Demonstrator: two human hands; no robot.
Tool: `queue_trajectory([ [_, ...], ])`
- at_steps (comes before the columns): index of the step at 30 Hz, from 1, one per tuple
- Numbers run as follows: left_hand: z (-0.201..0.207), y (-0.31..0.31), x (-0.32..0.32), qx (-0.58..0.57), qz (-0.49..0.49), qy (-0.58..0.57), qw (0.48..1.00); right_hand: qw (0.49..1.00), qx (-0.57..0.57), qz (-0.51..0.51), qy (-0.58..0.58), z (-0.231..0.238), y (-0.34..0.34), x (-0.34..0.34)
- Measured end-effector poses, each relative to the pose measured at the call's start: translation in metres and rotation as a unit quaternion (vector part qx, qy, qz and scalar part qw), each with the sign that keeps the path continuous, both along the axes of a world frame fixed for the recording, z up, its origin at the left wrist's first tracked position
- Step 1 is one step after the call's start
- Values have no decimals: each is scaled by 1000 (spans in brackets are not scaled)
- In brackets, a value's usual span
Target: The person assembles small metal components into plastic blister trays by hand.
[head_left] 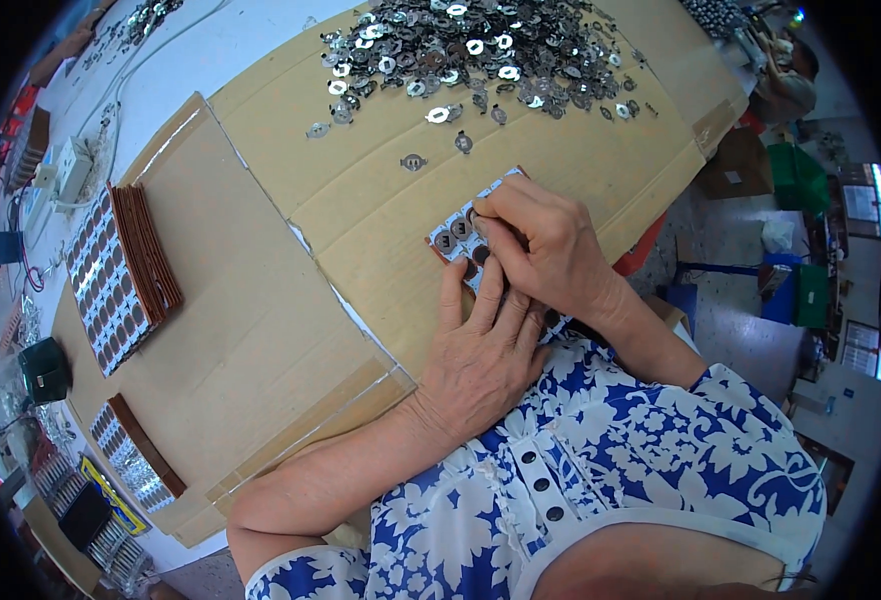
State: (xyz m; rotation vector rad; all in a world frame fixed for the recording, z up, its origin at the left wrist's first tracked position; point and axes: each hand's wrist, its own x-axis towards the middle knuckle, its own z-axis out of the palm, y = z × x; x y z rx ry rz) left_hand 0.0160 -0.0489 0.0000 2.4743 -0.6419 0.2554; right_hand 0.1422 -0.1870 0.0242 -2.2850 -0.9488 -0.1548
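A narrow white and brown board (439,247) with rows of round recesses lies on the cardboard in front of me, partly hidden under my hands. Small metal discs with tabs (461,229) sit in some recesses at its left end. My left hand (481,350) rests across the board, fingers spread and stretched out over its near side. Above the far row, my right hand (551,235) is closed in a pinch, thumb and forefinger on a small metal disc mostly covered by the fingertips.
A large heap of metal discs (471,55) lies at the far side, a few loose ones (414,162) nearer. To the left are a tall stack of boards (126,280) and a smaller stack (136,455). Cables and a power strip (73,165) run along the left edge. Another person (789,80) is far right.
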Motion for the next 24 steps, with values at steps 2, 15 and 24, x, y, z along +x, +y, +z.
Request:
queue_trajectory([
  [2,3,0,-1,1,6,11,1000,999,25,16,33,-6,-8,7],
  [15,7,0,-2,21,15,13,1000,970,84,-43,225,-2,-17,31],
  [24,10,1,-3,11,5,11,1000,996,76,22,-52,-8,-4,67],
])
